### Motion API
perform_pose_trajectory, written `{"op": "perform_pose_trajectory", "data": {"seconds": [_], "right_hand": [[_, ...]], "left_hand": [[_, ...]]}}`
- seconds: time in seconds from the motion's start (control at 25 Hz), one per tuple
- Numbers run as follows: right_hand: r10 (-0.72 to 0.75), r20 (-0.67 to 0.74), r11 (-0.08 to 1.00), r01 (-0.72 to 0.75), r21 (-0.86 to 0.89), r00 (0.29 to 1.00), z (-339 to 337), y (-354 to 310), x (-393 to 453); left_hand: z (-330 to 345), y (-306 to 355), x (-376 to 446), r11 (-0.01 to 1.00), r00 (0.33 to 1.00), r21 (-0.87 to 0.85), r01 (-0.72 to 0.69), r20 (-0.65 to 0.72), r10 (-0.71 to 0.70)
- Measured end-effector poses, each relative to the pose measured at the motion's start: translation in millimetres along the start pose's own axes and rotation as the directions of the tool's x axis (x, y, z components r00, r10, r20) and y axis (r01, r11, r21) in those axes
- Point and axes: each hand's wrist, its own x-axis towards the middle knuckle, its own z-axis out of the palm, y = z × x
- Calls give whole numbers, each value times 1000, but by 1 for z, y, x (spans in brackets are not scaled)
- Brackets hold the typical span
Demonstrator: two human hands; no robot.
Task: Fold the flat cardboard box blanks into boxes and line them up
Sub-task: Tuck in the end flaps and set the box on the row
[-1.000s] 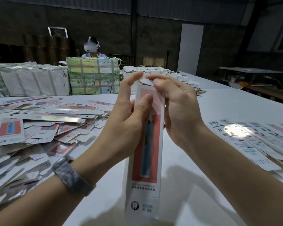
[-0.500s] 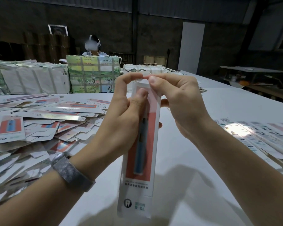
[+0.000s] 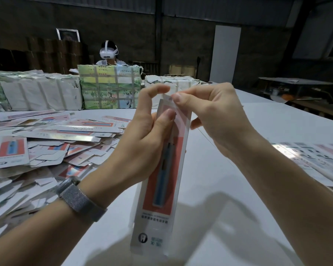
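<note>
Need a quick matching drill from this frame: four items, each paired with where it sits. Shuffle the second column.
Things:
1. box
2. loose flat blanks
3. lined-up row
4. wrapped bundles

Places:
A. far edge of the table
B. heaped on the left
C. held upright between the left hand and right hand
D. laid out on the right

Pairs: 1-C, 2-B, 3-D, 4-A

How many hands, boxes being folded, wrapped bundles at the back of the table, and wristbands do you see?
Hands: 2, the left hand and the right hand, both at the top of the box
Box being folded: 1
Wrapped bundles: 3, white, green, white
Wristband: 1
Total: 7
</note>
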Motion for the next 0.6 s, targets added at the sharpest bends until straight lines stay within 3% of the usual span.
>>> {"op": "perform_pose_trajectory", "data": {"seconds": [0.08,0.16,0.28,0.4,0.6], "right_hand": [[-117,-29,991,115,-63,993,2,0,-1],[-121,0,991,121,-51,993,2,0,-1],[75,102,997,-76,4,992,-5,-2,3],[273,245,959,-284,11,930,-18,-6,6],[223,199,967,-243,83,954,-14,-8,4]], "left_hand": [[0,1,1,1000,1000,16,2,-30,-2],[0,2,1,999,999,32,9,-44,-8],[-1,0,-1,999,999,12,38,-19,-37],[-4,-3,-1,997,995,-51,65,79,-61],[-4,-9,2,999,984,-36,7,180,-1]]}}
